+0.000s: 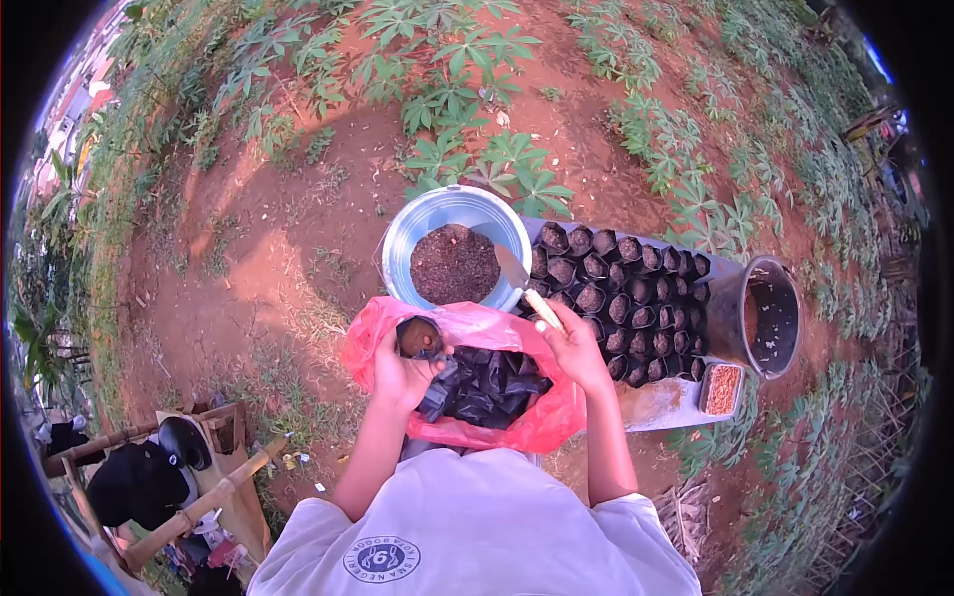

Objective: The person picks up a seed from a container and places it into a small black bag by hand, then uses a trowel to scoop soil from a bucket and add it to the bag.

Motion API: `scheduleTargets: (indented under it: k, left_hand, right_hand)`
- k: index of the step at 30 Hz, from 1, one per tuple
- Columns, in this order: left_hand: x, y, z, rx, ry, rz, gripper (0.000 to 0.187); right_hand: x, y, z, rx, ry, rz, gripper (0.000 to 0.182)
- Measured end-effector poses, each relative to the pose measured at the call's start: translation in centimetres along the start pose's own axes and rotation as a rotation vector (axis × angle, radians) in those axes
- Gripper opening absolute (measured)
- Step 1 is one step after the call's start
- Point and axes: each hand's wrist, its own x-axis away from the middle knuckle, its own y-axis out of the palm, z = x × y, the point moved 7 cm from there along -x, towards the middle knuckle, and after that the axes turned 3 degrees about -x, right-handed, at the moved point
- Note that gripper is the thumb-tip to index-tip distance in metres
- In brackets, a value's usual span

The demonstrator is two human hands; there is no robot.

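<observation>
My left hand is closed round a small black plastic bag, whose open mouth shows something brown inside. It is over the left side of a pink plastic bag that holds many folded black bags. In my right hand is the pale handle of a trowel, its blade pointing up and left over the rim of a blue basin. Dark soil lies in the basin.
Several rows of soil-filled black bags stand on a board right of the basin. Beyond them are a dark bucket and a small tray of orange-brown grains. A bamboo frame is at lower left, with leafy plants ahead.
</observation>
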Motion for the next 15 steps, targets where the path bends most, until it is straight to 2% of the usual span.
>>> scheduleTargets:
  k: [2,4,9,15]
  left_hand:
    - [-0.3,-0.5,2.2,0.059,-0.04,-0.051,0.046]
    - [-1.2,-2.1,4.2,0.033,-0.056,-0.062,0.045]
    - [-0.8,-4.9,8.1,0.015,-0.028,0.03,0.043]
    - [-0.6,-5.4,9.1,-0.042,-0.072,-0.024,0.041]
  right_hand:
    - [-1.3,1.2,-2.0,0.109,-0.033,0.028,0.034]
    - [-2.5,3.0,-3.7,0.433,-0.051,0.004,0.038]
    - [-5.1,7.9,-4.0,0.494,-0.074,0.021,0.038]
    - [-7.2,11.1,-0.1,0.528,-0.17,0.036,0.031]
